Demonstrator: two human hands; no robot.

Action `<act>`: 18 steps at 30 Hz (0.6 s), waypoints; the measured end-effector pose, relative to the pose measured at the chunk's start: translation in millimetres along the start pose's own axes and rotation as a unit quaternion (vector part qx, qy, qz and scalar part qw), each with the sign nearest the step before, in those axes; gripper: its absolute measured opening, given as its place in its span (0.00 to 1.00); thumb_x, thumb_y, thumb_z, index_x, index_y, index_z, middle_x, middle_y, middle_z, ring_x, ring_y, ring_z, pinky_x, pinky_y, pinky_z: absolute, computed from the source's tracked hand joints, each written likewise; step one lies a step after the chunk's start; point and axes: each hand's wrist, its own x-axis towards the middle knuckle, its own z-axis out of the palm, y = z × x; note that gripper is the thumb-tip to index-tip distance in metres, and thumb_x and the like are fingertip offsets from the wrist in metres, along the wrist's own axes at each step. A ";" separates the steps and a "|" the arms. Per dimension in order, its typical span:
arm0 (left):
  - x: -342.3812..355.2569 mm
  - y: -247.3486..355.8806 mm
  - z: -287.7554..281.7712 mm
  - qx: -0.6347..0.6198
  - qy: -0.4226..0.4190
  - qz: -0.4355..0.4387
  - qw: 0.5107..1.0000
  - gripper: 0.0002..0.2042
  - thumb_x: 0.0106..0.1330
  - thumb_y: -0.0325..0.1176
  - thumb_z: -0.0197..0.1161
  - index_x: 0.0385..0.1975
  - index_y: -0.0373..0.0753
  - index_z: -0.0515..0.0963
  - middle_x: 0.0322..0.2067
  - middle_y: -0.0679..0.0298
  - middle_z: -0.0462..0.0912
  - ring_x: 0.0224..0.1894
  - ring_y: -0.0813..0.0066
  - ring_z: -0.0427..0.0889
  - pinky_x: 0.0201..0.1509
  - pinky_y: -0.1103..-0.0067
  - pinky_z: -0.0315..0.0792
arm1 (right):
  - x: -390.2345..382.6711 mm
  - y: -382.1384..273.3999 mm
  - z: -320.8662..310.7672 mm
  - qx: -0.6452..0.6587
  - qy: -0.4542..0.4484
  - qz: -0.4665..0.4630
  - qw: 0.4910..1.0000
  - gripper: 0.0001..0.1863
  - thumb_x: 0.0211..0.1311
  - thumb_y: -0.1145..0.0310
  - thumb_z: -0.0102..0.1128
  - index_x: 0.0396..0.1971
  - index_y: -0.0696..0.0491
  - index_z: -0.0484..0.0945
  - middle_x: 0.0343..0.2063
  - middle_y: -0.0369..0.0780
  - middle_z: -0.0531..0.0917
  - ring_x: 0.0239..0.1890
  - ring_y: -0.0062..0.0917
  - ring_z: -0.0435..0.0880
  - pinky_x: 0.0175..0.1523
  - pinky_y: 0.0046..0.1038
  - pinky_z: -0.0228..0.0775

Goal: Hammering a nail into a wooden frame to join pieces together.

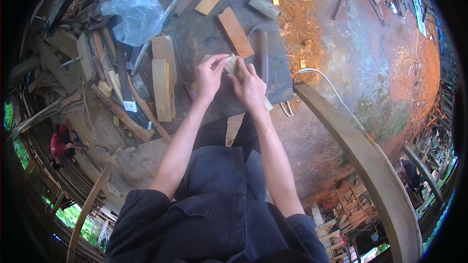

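Left hand point(208, 79) and right hand point(250, 90) are close together over the dark grey flat surface point(202, 31), both at a small pale wooden piece point(232, 65). The right hand's thumb and fingers are clamped on it; the left hand's fingertips are bunched against its left edge, and whether they grip it I cannot tell. A pale strip point(268, 104) shows below the right wrist; whether it belongs to the held piece is hidden. Just beyond the hands lies a reddish-brown rectangular wooden block point(236, 32), with a brown-handled, grey-headed hammer-like tool point(264, 51) to its right and a grey wooden cylinder point(264, 7) farther off. Pale curved boards point(163, 87) lie to the left, near a crumpled clear plastic bag point(138, 18).
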 end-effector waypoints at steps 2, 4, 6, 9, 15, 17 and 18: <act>1.9 -2.9 -4.0 0.043 -0.010 0.051 0.998 0.07 0.72 0.26 0.72 0.46 0.32 0.89 0.37 0.61 0.88 0.36 0.79 0.85 0.41 0.79 0.78 | 0.4 -2.5 0.3 0.002 -0.006 0.001 1.000 0.34 0.67 0.59 0.71 0.72 0.48 0.73 0.43 0.44 0.81 0.42 0.44 0.89 0.40 0.44 0.81; 0.8 -2.7 -5.2 0.075 -0.013 0.076 0.994 0.07 0.72 0.25 0.71 0.46 0.33 0.89 0.37 0.60 0.88 0.37 0.75 0.86 0.42 0.77 0.79 | 0.5 -3.1 0.3 0.005 -0.004 0.001 1.000 0.34 0.67 0.59 0.71 0.71 0.48 0.73 0.43 0.44 0.81 0.42 0.44 0.89 0.41 0.44 0.81; 0.1 0.5 -3.6 0.105 -0.016 0.101 0.989 0.07 0.72 0.25 0.71 0.45 0.34 0.89 0.38 0.58 0.88 0.39 0.71 0.87 0.42 0.74 0.79 | 0.2 -1.5 -0.3 0.007 -0.002 0.002 1.000 0.34 0.66 0.59 0.71 0.71 0.48 0.73 0.43 0.44 0.81 0.42 0.44 0.89 0.41 0.43 0.81; -0.5 2.3 -4.1 0.130 -0.004 0.165 0.978 0.05 0.69 0.25 0.71 0.41 0.35 0.88 0.37 0.58 0.88 0.40 0.58 0.86 0.44 0.67 0.79 | 0.7 -2.6 -0.7 0.018 -0.003 0.001 1.000 0.34 0.66 0.59 0.71 0.71 0.48 0.73 0.42 0.44 0.82 0.42 0.44 0.89 0.42 0.43 0.81; -5.1 1.0 -5.9 0.203 0.004 0.237 0.950 0.04 0.69 0.25 0.70 0.41 0.35 0.86 0.41 0.59 0.88 0.43 0.57 0.86 0.49 0.67 0.79 | 0.6 -1.9 0.3 0.018 0.001 -0.001 1.000 0.34 0.66 0.59 0.72 0.71 0.48 0.73 0.43 0.44 0.82 0.43 0.44 0.89 0.42 0.44 0.81; -6.8 -0.6 -4.6 0.210 0.021 0.254 0.944 0.05 0.70 0.25 0.70 0.42 0.37 0.85 0.42 0.59 0.88 0.44 0.58 0.87 0.49 0.67 0.80 | 0.3 -0.1 1.1 0.033 0.004 0.001 0.999 0.35 0.66 0.58 0.71 0.73 0.45 0.73 0.44 0.44 0.83 0.43 0.48 0.88 0.42 0.46 0.80; -7.9 -1.3 -4.0 0.210 0.020 0.254 0.944 0.05 0.70 0.25 0.70 0.42 0.37 0.85 0.42 0.59 0.88 0.44 0.58 0.87 0.49 0.67 0.80 | 0.2 0.8 1.4 0.033 0.005 0.001 0.999 0.35 0.66 0.58 0.71 0.73 0.45 0.73 0.44 0.44 0.83 0.43 0.48 0.88 0.42 0.46 0.80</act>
